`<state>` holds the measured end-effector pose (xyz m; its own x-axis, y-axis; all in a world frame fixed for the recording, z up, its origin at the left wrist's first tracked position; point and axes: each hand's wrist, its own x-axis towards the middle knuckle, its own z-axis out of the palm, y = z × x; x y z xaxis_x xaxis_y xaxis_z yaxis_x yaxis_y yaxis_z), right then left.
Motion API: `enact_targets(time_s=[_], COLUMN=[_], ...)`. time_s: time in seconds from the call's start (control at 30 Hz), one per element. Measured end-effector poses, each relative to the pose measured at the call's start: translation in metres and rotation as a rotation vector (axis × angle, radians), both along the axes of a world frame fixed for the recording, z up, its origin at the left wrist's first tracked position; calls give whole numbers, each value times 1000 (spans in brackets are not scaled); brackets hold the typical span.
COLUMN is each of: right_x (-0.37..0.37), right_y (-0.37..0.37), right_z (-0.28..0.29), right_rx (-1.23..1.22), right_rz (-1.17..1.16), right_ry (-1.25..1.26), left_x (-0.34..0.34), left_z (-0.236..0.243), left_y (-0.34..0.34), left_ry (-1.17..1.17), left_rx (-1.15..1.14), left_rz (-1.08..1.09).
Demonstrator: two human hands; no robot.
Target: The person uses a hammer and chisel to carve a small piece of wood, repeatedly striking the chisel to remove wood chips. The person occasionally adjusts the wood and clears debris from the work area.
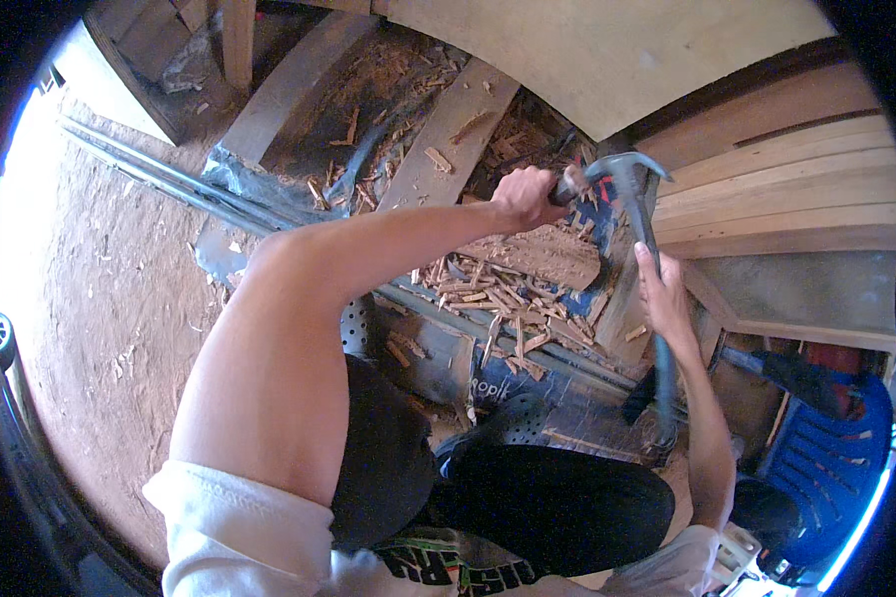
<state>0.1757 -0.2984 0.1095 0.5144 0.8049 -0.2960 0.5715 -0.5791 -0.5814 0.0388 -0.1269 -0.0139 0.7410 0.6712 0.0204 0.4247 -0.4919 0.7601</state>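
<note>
My right hand (660, 289) is wrapped round the shaft of a claw hammer (639, 204), its curved metal head uppermost and its long shaft running down past my fist. Close beside the head, my left hand (525, 199) is closed on a short dark handle with a pale end (571, 186). That end is at the hammer head; whether they touch I cannot tell, and the rest of the held tool is hidden. Below both hands lies a chipped wooden block (553, 256), surrounded by a heap of wood chips (493, 292).
Stacked planks (767, 194) and a pale panel (607, 50) stand at the right and far side. A blue plastic chair (831, 458) is at the lower right. Metal rods (159, 169) cross the dirt floor. My feet in perforated clogs (524, 418) are close by.
</note>
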Motion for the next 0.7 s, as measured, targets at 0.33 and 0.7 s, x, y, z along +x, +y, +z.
enact_targets(time_s=[0.33,0.7], right_x=[-33,-18], right_y=[-77,-103], right_z=[-98,-164], right_rx=[22,-9], right_rz=[-553,-70], right_ry=[595,-155], left_x=[18,40], left_z=[11,-11], left_y=[11,-2], left_ry=[-28,-51], left_rx=[135,-340], left_rz=[2,257])
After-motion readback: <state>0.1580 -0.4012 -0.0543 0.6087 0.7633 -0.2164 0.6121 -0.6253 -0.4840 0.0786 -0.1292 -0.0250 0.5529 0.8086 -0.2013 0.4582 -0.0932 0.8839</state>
